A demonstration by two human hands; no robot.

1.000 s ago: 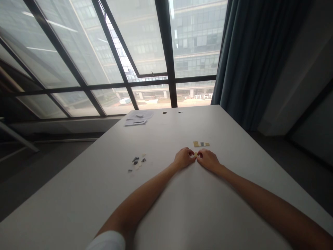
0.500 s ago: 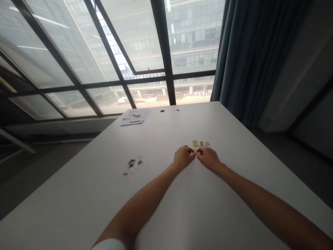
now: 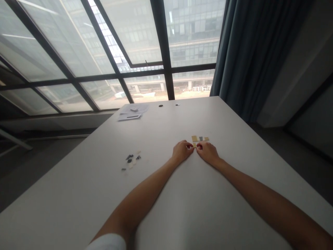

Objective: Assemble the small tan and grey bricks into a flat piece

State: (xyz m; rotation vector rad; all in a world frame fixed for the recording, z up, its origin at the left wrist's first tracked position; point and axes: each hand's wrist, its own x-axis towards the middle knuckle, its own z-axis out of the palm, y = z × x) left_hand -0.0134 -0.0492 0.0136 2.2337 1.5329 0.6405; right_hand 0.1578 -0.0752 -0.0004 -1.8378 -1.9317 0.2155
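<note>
Both hands meet at a small yellow piece (image 3: 194,145) on the table, which looks like a studded toy brick. My left hand (image 3: 182,150) is closed, its thumb and fingertips pinching the piece's left side. From the right, my right hand (image 3: 208,152) pinches at the other side, its fingers curled. Just beyond the fingertips lies a short row: a larger yellow studded piece (image 3: 194,138), a dark grey piece (image 3: 201,138) and a smaller yellow piece (image 3: 206,138), with whitish bits between them. Fingertips partly hide the held piece.
Loose dark pieces (image 3: 129,161) and pale pieces (image 3: 130,165) are scattered on the white table (image 3: 85,184) to the left. Papers (image 3: 130,117) lie at the far left corner. A round dark spot (image 3: 160,106) sits near the far edge, before the windows.
The whole view has shifted slightly, so the table appears a little higher. Both hands stay at the small yellow piece, which shows somewhat more between the fingertips.
</note>
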